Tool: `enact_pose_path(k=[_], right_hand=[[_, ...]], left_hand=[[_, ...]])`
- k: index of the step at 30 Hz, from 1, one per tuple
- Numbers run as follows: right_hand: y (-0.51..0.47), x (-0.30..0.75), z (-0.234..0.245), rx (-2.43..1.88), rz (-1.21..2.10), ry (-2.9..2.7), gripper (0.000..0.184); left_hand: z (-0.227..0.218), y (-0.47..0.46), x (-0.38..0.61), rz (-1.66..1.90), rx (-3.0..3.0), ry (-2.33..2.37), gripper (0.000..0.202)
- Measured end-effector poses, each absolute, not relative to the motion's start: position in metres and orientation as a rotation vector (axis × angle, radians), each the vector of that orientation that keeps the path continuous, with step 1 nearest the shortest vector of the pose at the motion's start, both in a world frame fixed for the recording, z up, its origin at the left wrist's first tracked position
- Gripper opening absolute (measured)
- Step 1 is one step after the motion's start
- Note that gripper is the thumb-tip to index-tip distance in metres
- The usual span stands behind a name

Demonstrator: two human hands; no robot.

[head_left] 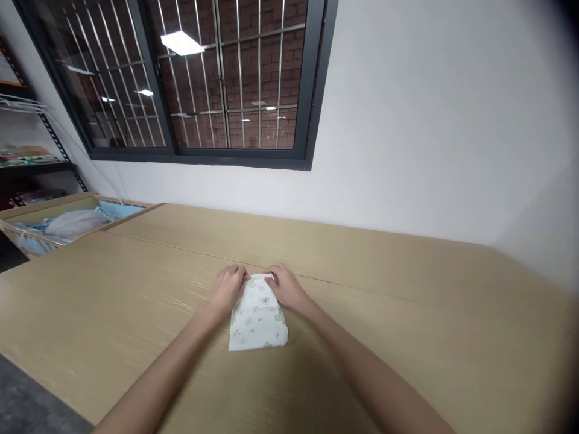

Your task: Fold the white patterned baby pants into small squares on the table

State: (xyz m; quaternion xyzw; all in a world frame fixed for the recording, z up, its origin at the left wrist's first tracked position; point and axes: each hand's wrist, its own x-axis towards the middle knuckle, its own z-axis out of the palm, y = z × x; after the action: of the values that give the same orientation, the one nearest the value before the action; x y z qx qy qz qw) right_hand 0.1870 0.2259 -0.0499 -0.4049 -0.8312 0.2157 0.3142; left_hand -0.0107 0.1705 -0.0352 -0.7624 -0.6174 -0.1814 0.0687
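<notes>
A folded white cloth with small green and grey prints lies flat on the wooden table, its wider end toward me. At its far left corner my left hand is closed, with fingers curled over the edge. My right hand pinches the far right corner between thumb and fingers. The parts of the cloth under the fingertips are hidden. Along the near right edge, the folded layers show a small notch.
The tan table top has a seam running across it behind my hands. A wooden crib-like bin with blue and white fabrics stands at the far left, near a shelf rack. A white wall with a barred window rises behind.
</notes>
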Motion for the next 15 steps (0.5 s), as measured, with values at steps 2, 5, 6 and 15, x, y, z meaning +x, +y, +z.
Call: enact_pose_path(k=[2, 5, 6, 15], right_hand=[[0.238, 0.184, -0.065, -1.111, 0.568, -2.183, 0.020], [0.248, 0.182, -0.079, -1.138, 0.578, -2.177, 0.020], [0.249, 0.182, -0.082, -1.140, 0.578, -2.177, 0.020], [0.184, 0.183, -0.040, -0.848, 0.438, -2.382, 0.047]], left_hand=[[-0.045, 0.184, -0.009, -0.505, -2.257, -1.913, 0.025], [-0.052, 0.195, -0.008, -0.436, -2.220, -1.972, 0.028], [-0.051, 0.194, -0.006, -0.416, -2.211, -1.983, 0.029], [-0.101, 0.056, 0.040, -0.519, -2.199, -1.615, 0.065]])
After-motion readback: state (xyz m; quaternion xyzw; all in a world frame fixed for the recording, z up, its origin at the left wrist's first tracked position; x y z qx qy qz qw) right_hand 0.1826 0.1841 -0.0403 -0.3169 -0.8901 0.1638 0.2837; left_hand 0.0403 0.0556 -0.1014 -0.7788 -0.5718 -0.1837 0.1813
